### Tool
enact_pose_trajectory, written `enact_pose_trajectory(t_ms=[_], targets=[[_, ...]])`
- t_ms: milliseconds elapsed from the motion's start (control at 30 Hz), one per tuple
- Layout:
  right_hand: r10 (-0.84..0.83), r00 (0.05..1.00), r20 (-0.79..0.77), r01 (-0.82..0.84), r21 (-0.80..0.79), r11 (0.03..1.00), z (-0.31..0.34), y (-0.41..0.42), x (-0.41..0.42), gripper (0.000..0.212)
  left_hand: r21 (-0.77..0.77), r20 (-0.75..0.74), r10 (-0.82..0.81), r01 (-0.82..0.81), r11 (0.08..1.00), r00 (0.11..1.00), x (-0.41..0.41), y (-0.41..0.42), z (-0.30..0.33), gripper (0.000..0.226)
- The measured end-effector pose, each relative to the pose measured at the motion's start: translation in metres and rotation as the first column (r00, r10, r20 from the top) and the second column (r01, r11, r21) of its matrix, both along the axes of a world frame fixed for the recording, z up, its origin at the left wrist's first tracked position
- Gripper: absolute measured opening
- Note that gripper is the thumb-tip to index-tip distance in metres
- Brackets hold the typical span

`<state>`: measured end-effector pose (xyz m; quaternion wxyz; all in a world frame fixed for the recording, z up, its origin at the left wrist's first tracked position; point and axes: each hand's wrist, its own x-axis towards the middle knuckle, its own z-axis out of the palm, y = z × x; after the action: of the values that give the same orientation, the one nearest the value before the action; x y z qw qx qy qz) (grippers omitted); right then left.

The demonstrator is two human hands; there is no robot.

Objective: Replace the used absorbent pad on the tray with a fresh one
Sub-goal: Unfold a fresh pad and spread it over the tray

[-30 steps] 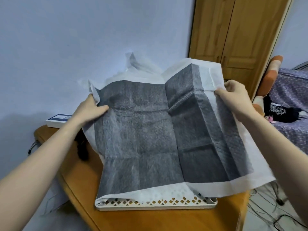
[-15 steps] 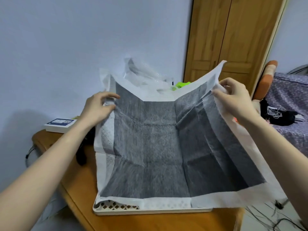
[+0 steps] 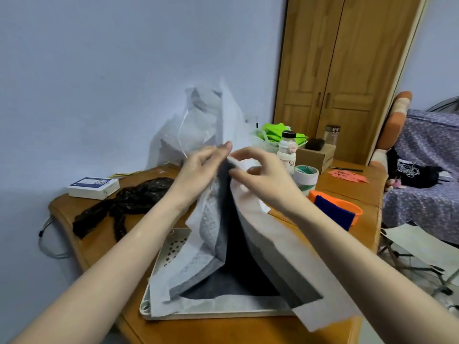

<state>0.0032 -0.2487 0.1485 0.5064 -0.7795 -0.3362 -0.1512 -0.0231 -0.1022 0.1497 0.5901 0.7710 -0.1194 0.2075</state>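
Observation:
A grey absorbent pad (image 3: 263, 254) with white borders is folded in half lengthwise, its two far edges brought together above the cream perforated tray (image 3: 173, 247). My left hand (image 3: 198, 167) pinches the left half's top edge. Touching it, my right hand (image 3: 260, 175) pinches the right half's edge. The pad's near end still rests on the tray, and its front right corner hangs over the table edge. Much of the tray is hidden under the pad.
On the wooden table (image 3: 99, 234) lie a crumpled black plastic bag (image 3: 129, 202), a white box (image 3: 94, 187), a white plastic bag (image 3: 196, 125), a bottle (image 3: 288, 152), tape rolls (image 3: 306, 177) and an orange holder (image 3: 335, 209). A wooden wardrobe (image 3: 342, 70) stands behind, a bed (image 3: 427, 170) at right.
Both hands have swung inward and met, folding the spread pad's two sides together. The view tilted down, showing more of the table.

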Motion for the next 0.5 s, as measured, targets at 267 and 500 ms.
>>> enact_pose_trajectory(t_ms=[267,500], targets=[[0.122,0.99,-0.066,-0.125,-0.05,0.991,-0.009,0.011,-0.009,0.023,-0.166,0.063,0.225,-0.212,0.963,0.972,0.009,0.004,-0.004,0.043],[-0.111,0.983,-0.145,0.111,-0.003,0.994,-0.022,-0.02,0.022,0.031,-0.301,0.063,0.06,-0.039,0.953,0.996,0.005,0.028,-0.001,0.016]])
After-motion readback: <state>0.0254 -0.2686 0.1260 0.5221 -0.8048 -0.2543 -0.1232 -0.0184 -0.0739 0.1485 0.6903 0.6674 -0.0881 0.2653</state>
